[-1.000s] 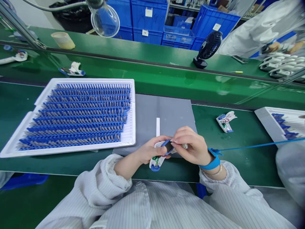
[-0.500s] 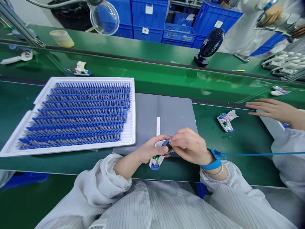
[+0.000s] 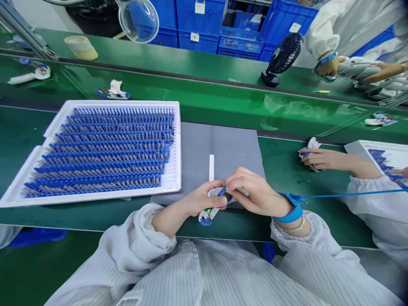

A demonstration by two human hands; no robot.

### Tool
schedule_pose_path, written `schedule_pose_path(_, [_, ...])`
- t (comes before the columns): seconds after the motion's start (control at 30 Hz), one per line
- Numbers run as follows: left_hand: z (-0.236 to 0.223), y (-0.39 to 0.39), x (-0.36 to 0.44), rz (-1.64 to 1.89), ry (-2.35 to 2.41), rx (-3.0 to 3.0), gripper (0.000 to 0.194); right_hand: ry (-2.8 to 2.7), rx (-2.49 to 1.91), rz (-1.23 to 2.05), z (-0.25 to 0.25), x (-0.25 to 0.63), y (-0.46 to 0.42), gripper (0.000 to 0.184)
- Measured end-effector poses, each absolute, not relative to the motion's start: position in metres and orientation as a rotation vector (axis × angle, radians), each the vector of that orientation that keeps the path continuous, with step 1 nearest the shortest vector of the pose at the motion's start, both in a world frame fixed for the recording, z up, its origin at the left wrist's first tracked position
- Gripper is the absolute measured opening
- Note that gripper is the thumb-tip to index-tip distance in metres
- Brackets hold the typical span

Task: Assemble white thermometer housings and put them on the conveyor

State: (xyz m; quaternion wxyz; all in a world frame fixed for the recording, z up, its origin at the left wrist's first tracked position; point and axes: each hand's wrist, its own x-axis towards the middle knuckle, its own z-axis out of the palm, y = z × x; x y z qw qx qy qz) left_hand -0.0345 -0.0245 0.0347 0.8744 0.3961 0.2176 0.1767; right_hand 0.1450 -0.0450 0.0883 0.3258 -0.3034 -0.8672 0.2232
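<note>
One co-worker's hand (image 3: 330,160) has come onto a white part (image 3: 314,143); over the table (image 3: 321,212), the closed left hand (image 3: 201,200) holds the housing (image 3: 209,213), long axis slanting, blue end (image 3: 205,222) pointing near-left, the right hand (image 3: 253,193) pinching a dark piece (image 3: 228,197).

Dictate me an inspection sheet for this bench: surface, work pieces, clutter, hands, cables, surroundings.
Surface: green table, grey mat on it.
Work pieces: white casing, open, in the hands; white tray of blue parts at left.
Clutter: white strip on the mat.
Hands: left hand holds the casing; right hand works at it, its grip unclear.
Cables: blue cord runs rightward from the right wristband.
Surroundings: co-worker's hand on another casing; fan and blue crates beyond.
</note>
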Motion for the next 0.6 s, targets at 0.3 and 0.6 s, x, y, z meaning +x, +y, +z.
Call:
schedule_pose_path(0.3, [0.0361,-0.0245,-0.034,0.368,0.43,0.793,0.063,-2.18,-0.78,0.503,0.0854,0.1448,-0.0467,0.01])
schedule_pose_path(0.6, [0.038,-0.025,-0.0333,0.364,0.463,0.759,0.065,-2.191,-0.793,0.469,0.0863,0.1434,-0.0482,0.011])
